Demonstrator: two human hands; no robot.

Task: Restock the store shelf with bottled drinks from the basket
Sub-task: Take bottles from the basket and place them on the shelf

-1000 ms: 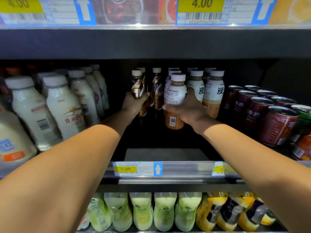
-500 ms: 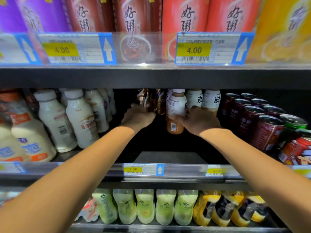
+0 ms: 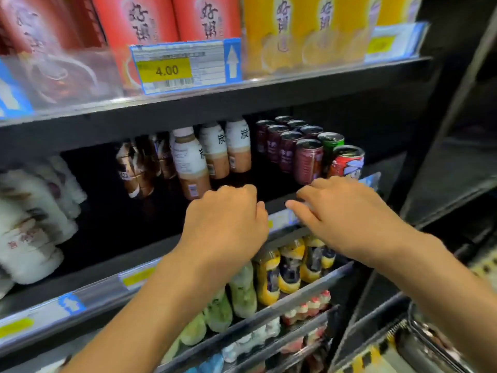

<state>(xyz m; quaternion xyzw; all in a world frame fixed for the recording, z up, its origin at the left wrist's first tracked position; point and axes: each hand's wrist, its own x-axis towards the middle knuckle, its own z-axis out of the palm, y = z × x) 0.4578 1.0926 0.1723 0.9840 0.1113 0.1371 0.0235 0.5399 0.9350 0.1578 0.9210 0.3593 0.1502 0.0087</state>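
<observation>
Both hands are out in front of the middle shelf (image 3: 107, 286), and neither holds anything. The left hand (image 3: 226, 224) shows its back to the camera with the fingers curled under into a loose fist; the fingertips are hidden. The right hand (image 3: 347, 216) is palm down, fingers fairly straight, slightly spread and pointing left.

The front milk tea bottle (image 3: 189, 162), white label over a tan base, stands upright on the middle shelf at the head of its row, just beyond the left knuckles in view and apart from both hands. More milk tea bottles (image 3: 238, 146) stand behind and to its right. The upper shelf edge (image 3: 242, 95) cuts off the caps of the rear ones.

Brown coffee bottles (image 3: 134, 168) stand left of that row, blurred. White bottles (image 3: 29, 227) sit far left, heavily smeared. Dark red cans (image 3: 308, 160) fill the right side, with a green can (image 3: 330, 142) and a red can (image 3: 347, 161) at the end. The right hand covers the feet of the front cans.

Above are red cartons (image 3: 139, 20), yellow cartons (image 3: 285, 30) and a 4.00 price tag (image 3: 166, 70). Below, green bottles (image 3: 242, 289) and yellow bottles (image 3: 290, 267) are partly hidden by the forearms. A metal-edged thing (image 3: 430, 343) sits bottom right, too blurred to tell what it is.
</observation>
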